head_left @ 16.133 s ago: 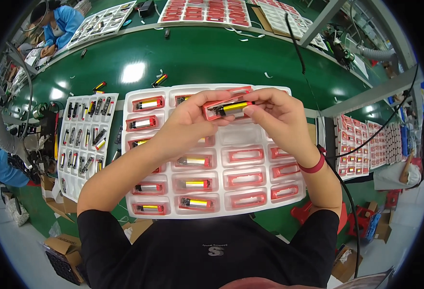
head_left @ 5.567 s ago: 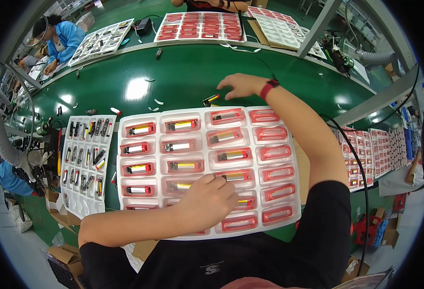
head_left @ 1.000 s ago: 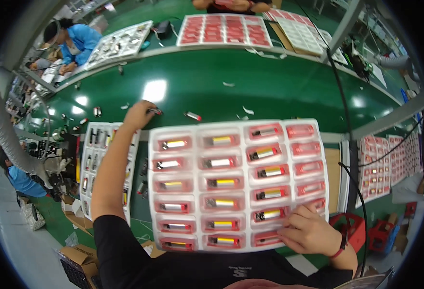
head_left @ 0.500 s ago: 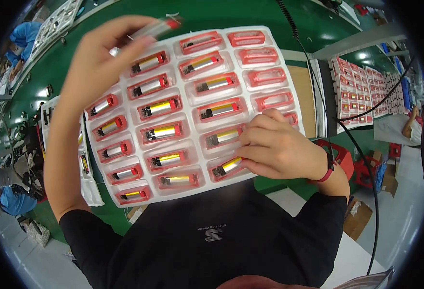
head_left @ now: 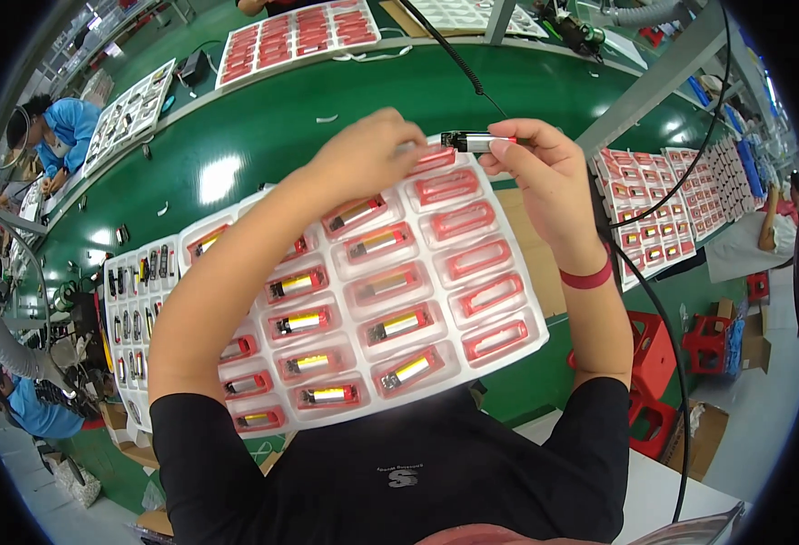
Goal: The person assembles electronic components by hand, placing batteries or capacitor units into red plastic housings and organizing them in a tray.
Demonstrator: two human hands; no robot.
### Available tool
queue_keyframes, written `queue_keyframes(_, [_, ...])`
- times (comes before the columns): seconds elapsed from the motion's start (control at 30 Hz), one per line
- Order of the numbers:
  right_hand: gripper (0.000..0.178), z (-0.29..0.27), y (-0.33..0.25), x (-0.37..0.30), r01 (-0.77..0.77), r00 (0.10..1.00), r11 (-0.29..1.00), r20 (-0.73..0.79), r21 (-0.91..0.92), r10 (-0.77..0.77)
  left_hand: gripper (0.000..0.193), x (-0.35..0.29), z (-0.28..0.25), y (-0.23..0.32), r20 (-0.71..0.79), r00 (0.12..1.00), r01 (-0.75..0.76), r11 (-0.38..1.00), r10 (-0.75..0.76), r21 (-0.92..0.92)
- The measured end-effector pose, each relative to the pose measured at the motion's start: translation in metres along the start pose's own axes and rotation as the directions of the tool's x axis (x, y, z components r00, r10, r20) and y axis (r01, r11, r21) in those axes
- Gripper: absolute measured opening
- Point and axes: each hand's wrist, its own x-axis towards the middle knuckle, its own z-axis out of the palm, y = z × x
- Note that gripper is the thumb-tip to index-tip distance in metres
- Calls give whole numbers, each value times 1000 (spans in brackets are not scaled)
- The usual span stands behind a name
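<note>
My right hand (head_left: 549, 177) pinches a battery assembly (head_left: 476, 142), with a silver body, a black end and a red end, above the far right corner of a white plastic tray (head_left: 532, 304). Close to its left, my left hand (head_left: 358, 154) has its fingers curled together over the tray's far edge. Something clear shows at those blurred fingertips, too smeared to name. Similar battery assemblies (head_left: 399, 324) lie in red-rimmed clear shells in many tray pockets. The pockets of the right column hold red-rimmed shells (head_left: 495, 341) with no battery visible. My left forearm hides part of the tray.
On the left, another white tray (head_left: 174, 272) holds dark parts. Trays of red pieces stand far across the green table (head_left: 263, 118) and at right (head_left: 645, 213). A coiled cable (head_left: 449, 50) and metal post (head_left: 654, 82) are near. A person in blue (head_left: 77, 132) sits left; red stools (head_left: 649, 350) stand right.
My right hand has moved from the tray's near right to beyond its far edge and now holds a battery assembly. My left hand has moved right. The whole view has shifted.
</note>
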Motion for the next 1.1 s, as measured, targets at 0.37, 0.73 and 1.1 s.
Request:
queue_keyframes(0.37, [21, 26, -4, 11, -43, 999, 954, 2, 297, 44, 33, -25, -23, 26, -101, 976, 170, 965, -193, -198])
queue_keyframes(0.73, [18, 102, -17, -17, -122, 975, 968, 209, 218, 75, 47, -148, -22, 48, -290, 931, -70, 669, -223, -740])
queue_keyframes(1.1, [16, 108, -8, -19, -253, 920, 960, 337, 120, 200, 37, -170, -31, 31, -281, 959, -102, 894, -28, -437])
